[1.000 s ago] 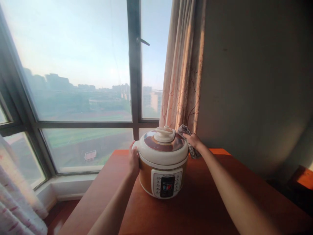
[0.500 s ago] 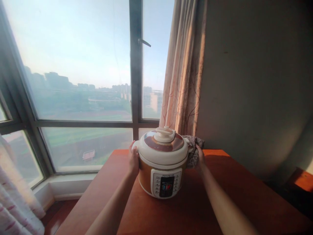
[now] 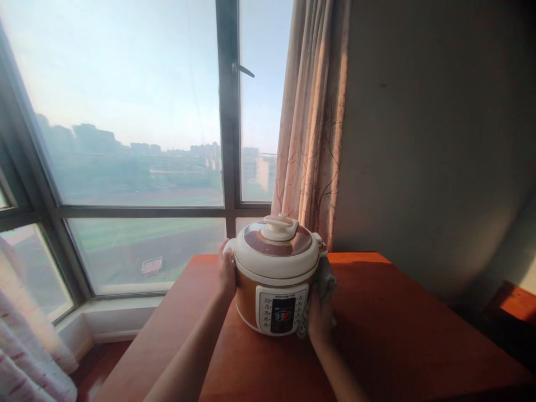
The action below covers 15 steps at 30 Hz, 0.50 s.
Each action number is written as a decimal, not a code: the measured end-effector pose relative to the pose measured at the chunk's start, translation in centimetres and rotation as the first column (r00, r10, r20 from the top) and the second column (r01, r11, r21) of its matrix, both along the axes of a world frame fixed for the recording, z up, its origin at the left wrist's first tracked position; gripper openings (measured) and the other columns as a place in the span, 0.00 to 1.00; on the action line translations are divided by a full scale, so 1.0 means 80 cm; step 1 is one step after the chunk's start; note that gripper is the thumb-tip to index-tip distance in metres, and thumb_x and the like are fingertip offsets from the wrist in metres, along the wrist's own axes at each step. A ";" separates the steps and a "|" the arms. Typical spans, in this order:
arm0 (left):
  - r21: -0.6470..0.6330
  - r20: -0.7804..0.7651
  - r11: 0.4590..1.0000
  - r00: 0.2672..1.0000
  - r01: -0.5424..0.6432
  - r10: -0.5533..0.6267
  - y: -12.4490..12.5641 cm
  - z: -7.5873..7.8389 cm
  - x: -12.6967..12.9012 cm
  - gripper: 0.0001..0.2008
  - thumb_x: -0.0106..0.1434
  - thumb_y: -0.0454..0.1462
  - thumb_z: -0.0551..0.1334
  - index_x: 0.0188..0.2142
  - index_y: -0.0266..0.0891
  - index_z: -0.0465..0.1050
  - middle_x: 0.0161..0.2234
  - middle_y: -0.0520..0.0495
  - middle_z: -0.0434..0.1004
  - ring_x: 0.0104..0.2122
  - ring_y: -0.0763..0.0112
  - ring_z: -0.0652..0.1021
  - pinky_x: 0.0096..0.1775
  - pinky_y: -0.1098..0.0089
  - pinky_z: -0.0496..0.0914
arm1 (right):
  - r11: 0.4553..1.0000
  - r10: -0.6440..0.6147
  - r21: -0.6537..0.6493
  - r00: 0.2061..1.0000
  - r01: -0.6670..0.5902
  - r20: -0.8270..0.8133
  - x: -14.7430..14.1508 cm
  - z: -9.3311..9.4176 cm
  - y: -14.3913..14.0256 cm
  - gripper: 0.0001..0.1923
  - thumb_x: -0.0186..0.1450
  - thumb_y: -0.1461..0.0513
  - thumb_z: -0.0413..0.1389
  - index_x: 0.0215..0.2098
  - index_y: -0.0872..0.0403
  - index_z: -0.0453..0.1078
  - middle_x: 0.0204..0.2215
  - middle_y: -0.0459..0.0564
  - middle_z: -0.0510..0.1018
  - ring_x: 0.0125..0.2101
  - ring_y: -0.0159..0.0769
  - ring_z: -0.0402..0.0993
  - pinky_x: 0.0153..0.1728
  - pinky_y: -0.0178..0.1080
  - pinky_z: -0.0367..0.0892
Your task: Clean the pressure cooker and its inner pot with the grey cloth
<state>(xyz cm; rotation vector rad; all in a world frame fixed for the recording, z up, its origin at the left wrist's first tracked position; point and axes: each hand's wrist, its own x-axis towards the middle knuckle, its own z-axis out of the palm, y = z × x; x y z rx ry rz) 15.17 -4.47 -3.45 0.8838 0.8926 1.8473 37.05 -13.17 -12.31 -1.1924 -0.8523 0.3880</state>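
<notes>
Two hands on a cooker (image 3: 274, 273) standing on the table (image 3: 397, 335) by the window (image 3: 125, 139).

The left hand (image 3: 227, 273) lies flat on the cooker's side, fingers together, steadying it; the right hand (image 3: 320, 324) presses a cloth (image 3: 324, 282) against the opposite side, fingers closed on it. A curtain (image 3: 310, 123) hangs just behind.

The cream-and-brown electric cooker (image 3: 276, 273) stands upright on the red-brown table, lid closed, its control panel facing the camera. A dark patterned cloth (image 3: 323, 287) is pressed against its right side, beside the panel.
</notes>
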 end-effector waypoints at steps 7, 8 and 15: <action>0.023 0.026 0.999 0.999 0.024 -0.025 -0.001 0.000 0.000 0.27 0.65 0.49 0.59 0.61 0.44 0.65 0.49 0.44 0.78 0.49 0.58 0.77 0.51 0.60 0.72 | 0.986 -0.070 0.167 0.894 -0.005 0.442 -0.055 0.030 -0.067 0.35 0.72 0.52 0.46 0.73 0.54 0.45 0.70 0.59 0.52 0.69 0.55 0.46 0.66 0.63 0.45; 0.023 0.026 1.000 0.999 0.021 -0.022 0.000 0.000 0.000 0.27 0.65 0.49 0.59 0.60 0.44 0.65 0.49 0.44 0.78 0.49 0.58 0.77 0.51 0.60 0.72 | 0.977 -0.087 0.212 0.835 -0.036 0.543 -0.053 0.044 -0.068 0.35 0.71 0.53 0.46 0.73 0.52 0.43 0.71 0.58 0.49 0.70 0.56 0.42 0.65 0.65 0.44; 0.020 -0.007 1.000 1.000 0.013 -0.012 0.006 -0.004 -0.002 0.26 0.65 0.48 0.58 0.60 0.44 0.64 0.49 0.45 0.77 0.49 0.61 0.77 0.52 0.62 0.71 | 0.967 -0.132 0.224 0.522 -0.118 0.843 -0.014 0.161 -0.021 0.34 0.61 0.61 0.55 0.66 0.50 0.61 0.66 0.52 0.64 0.66 0.54 0.53 0.66 0.60 0.45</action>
